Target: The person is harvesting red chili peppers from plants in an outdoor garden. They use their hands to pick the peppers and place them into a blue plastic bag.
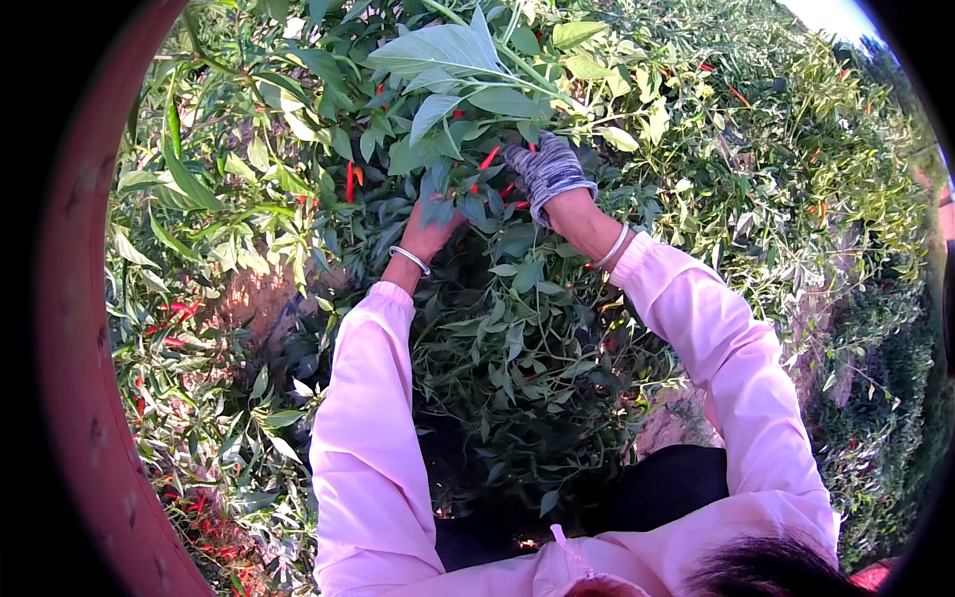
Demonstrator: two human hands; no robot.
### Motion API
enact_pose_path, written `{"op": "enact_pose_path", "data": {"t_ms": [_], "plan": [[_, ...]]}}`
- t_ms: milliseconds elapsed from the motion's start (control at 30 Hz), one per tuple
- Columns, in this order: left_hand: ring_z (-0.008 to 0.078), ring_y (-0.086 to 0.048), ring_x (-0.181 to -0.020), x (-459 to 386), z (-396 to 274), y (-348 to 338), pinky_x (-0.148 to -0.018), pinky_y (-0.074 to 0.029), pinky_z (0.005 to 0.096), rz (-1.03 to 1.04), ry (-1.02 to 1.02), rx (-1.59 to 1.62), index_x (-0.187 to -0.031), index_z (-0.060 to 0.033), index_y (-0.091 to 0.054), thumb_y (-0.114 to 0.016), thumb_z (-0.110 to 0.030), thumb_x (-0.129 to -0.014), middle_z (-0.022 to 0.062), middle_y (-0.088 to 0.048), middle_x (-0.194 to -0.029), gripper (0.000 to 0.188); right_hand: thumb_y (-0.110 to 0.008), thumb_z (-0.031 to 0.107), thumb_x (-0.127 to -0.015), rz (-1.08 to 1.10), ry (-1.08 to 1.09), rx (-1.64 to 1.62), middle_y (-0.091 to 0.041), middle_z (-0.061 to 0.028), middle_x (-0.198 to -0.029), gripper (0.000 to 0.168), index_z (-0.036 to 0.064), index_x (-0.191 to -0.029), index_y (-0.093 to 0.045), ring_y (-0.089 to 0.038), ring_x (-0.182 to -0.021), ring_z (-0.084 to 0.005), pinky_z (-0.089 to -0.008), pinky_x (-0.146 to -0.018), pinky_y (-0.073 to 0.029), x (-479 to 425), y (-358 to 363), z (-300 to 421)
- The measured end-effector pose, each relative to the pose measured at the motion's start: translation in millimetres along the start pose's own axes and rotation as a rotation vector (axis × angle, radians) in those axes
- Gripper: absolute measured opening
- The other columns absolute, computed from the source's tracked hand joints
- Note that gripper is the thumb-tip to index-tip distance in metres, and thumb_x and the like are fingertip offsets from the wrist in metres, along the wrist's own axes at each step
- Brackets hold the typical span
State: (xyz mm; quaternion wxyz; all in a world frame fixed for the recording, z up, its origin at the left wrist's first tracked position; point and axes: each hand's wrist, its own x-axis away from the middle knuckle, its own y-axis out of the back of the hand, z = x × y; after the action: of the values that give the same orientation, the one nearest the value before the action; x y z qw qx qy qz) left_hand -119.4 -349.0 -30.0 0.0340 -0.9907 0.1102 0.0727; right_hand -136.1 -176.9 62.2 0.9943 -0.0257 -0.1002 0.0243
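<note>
My left hand [431, 233] is bare, with a bangle at the wrist. It reaches into the chilli pepper plant [515, 276] before me, and leaves cover most of its fingers. Just right of it is my right hand [550, 173], in a grey knitted glove, bent down among the leaves. Its fingertips are hidden, so I cannot tell what it grips. Between the two hands shows a slender red chilli pepper [489, 158], with more red ones close to the glove. Left of my hands hangs another red chilli [350, 182].
A tall stem with broad pale leaves [440, 54] leans over my hands. At the far left hangs a green chilli [174, 128]. Red chillies [179, 312] lie low among leaves near bare soil [250, 298]. Dense plants [746, 186] fill the right side.
</note>
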Motion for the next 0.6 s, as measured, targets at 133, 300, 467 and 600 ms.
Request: {"op": "enact_pose_path", "data": {"t_ms": [133, 300, 467, 600], "plan": [[0.0131, -0.058, -0.069, 0, -38, -6, -0.069, -0.045, 0.0252, 0.089, 0.158, -0.286, -0.083, 0.0000, -0.060, -0.058, -0.009, -0.076, 0.0056, -0.062, -0.073, 0.012, -0.062, 0.015, -0.076, 0.130, 0.084, 0.322, -0.058, -0.0023, -0.071, 0.019, 0.005, -0.091, -0.057, -0.051, -0.055, -0.0104, -0.0251, -0.047, -0.041, -2, 1, 14], [0.0147, -0.058, -0.071, -1, 24, 3, -0.069, -0.045, 0.0274, -0.035, -0.131, -0.012, -0.089, -0.0017, -0.060, -0.059, -0.011, -0.076, 0.0063, -0.063, -0.074, 0.015, -0.055, 0.015, -0.074, 0.178, 0.317, 0.913, -0.059, -0.0146, -0.071, 0.016, 0.006, -0.087, -0.059, -0.054, -0.054, -0.0257, -0.0343, -0.054, -0.045, -17, -4, -9], [0.0128, -0.057, -0.074, -3, 9, 3, -0.072, -0.044, 0.0273, 0.008, -0.166, -0.615, -0.093, -0.0027, -0.058, -0.056, -0.020, -0.080, 0.0050, -0.062, -0.074, 0.021, -0.055, 0.017, -0.076, 0.023, 0.523, 1.262, -0.057, -0.0141, -0.085, 0.018, 0.009, -0.092, -0.059, -0.056, -0.081, -0.0271, -0.0348, -0.070, -0.045, -18, -2, -20], [0.0153, -0.057, -0.075, 1, 1, 0, -0.073, -0.043, 0.0270, -0.057, 0.068, -0.475, -0.094, -0.0032, -0.057, -0.053, -0.027, -0.082, 0.0036, -0.062, -0.076, 0.027, -0.059, 0.019, -0.077, 0.135, 1.017, 1.019, -0.059, -0.0108, -0.082, 0.020, 0.005, -0.091, -0.058, -0.058, -0.070, -0.0235, -0.0319, -0.066, -0.046, 27, -16, 13]]}}
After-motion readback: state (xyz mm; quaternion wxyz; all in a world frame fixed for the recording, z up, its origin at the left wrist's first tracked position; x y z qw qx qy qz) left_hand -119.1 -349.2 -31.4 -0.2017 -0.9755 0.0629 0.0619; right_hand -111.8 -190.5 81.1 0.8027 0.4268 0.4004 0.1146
